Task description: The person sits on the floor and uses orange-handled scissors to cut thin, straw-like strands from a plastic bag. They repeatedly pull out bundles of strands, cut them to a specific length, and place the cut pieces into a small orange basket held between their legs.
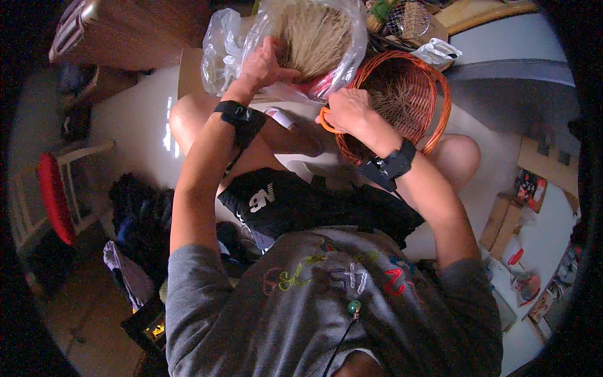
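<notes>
Pale dried stalks or bristles point(313, 40) fill a clear plastic bag point(355, 28) in front of me. My left hand point(268, 66) lies with spread fingers on the bag's left side, against the bundle. My right hand point(346, 110) is closed around scissors with an orange handle loop point(326, 120); their blades are hidden. It is between the bag's lower right edge and the rim of an orange-brown wicker basket point(443, 103). Loose stalk pieces point(393, 101) lie inside the basket, which is tilted towards me between my legs. Something pink-red shows through the bag's lower edge.
A cardboard box point(191, 75) stands under the bag's left side. Beyond the basket are a wire mesh item point(409, 19) and a crumpled silvery wrapper point(438, 51). A chair with a red cushion point(55, 198) is at far left; cardboard boxes point(501, 226) are at right.
</notes>
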Tool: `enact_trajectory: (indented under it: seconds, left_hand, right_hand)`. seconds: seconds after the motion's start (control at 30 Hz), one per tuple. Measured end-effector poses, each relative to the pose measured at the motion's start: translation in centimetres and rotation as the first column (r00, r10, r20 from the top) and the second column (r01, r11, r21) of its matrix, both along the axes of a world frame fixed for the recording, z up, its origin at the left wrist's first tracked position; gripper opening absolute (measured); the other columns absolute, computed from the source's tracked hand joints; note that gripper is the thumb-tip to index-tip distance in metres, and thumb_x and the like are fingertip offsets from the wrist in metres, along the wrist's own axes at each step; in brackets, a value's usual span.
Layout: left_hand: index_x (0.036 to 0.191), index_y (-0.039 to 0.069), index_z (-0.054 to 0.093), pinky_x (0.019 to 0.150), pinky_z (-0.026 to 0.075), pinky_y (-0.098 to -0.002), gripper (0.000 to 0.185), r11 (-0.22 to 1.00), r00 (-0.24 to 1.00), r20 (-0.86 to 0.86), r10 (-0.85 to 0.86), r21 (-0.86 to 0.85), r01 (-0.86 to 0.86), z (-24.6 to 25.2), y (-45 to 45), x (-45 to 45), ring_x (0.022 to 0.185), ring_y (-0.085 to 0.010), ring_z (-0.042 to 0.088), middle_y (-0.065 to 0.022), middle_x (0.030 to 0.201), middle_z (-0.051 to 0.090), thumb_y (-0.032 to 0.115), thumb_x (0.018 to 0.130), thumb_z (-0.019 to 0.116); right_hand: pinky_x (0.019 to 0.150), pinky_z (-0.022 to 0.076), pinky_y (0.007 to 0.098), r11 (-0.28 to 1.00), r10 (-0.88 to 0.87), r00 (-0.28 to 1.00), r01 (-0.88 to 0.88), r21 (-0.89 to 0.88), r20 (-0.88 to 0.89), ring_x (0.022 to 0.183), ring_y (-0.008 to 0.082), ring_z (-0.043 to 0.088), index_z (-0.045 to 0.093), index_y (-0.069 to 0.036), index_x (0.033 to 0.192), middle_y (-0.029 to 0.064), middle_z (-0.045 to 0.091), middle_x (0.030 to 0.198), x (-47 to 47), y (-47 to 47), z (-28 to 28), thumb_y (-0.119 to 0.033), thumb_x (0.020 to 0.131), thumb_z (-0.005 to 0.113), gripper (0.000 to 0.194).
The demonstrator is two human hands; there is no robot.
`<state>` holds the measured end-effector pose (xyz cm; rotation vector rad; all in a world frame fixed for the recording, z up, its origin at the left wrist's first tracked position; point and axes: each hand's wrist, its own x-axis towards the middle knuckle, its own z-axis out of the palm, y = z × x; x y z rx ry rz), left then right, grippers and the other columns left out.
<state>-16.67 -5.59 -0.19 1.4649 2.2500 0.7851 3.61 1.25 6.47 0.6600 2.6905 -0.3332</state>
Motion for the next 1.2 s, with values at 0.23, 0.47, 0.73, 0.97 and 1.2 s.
enact_trajectory:
  seconds: [0.23,0.47,0.73,0.97,1.2]
  left_hand:
    - [0.101,0.001,0.057,0.086,0.042,-0.0371,0.087,0.853,0.988,-0.127,-0.091,-0.521,0.012,1.5,1.1,2.1,0.095,-0.0320,0.056,-0.0174,0.101,0.059,0.073,0.052,0.060]
    - [0.102,0.007,0.057,0.087,0.041,-0.0372,0.071,0.886,0.974,-0.139,-0.177,-0.454,0.096,-0.7,0.6,1.7,0.102,-0.0297,0.053,-0.0136,0.099,0.059,0.063,0.059,0.064]
    - [0.105,0.012,0.054,0.075,0.046,-0.0401,0.053,0.989,0.975,-0.204,-0.087,-0.138,0.060,-0.8,1.4,2.2,0.086,-0.0321,0.058,-0.0143,0.092,0.061,0.049,0.068,0.062]
    - [0.085,0.004,0.061,0.066,0.046,-0.0411,0.027,0.999,1.000,-0.004,-0.029,-0.046,0.029,-3.1,1.4,-3.2,0.076,-0.0365,0.057,-0.0184,0.079,0.061,0.027,0.071,0.060]
    - [0.083,0.004,0.062,0.062,0.046,-0.0388,0.029,0.998,0.978,0.198,-0.061,-0.005,0.063,-3.3,1.1,-3.6,0.068,-0.0322,0.058,-0.0172,0.071,0.059,0.032,0.075,0.062]
  right_hand:
    - [0.055,0.0463,0.0410,0.998,0.010,0.994,-0.003,0.061,-0.112,0.060,0.0358,0.060,0.062,0.002,0.062,0.0224,0.057,0.061,0.3,-0.1,6.4,-0.045,0.068,0.066,0.048]
    - [0.054,0.0476,0.0413,0.994,0.012,0.983,0.008,0.106,-0.182,0.060,0.0335,0.061,0.063,-0.001,0.065,0.0186,0.059,0.062,0.1,0.8,6.2,-0.027,0.067,0.063,0.025]
    - [0.058,0.0478,0.0409,0.995,0.034,0.999,-0.035,0.097,0.010,0.065,0.0337,0.061,0.062,0.000,0.063,0.0201,0.060,0.065,-0.8,1.1,2.0,-0.031,0.069,0.063,0.032]
    - [0.055,0.0471,0.0406,0.994,-0.059,0.983,0.074,0.084,-0.173,0.060,0.0344,0.060,0.061,0.001,0.062,0.0191,0.058,0.060,-1.7,0.4,1.6,-0.050,0.067,0.066,0.051]
    - [0.062,0.0487,0.0403,0.990,-0.098,0.993,0.104,0.098,-0.067,0.071,0.0318,0.062,0.065,0.001,0.071,0.0187,0.062,0.073,-4.5,0.1,-1.5,-0.059,0.066,0.061,0.060]
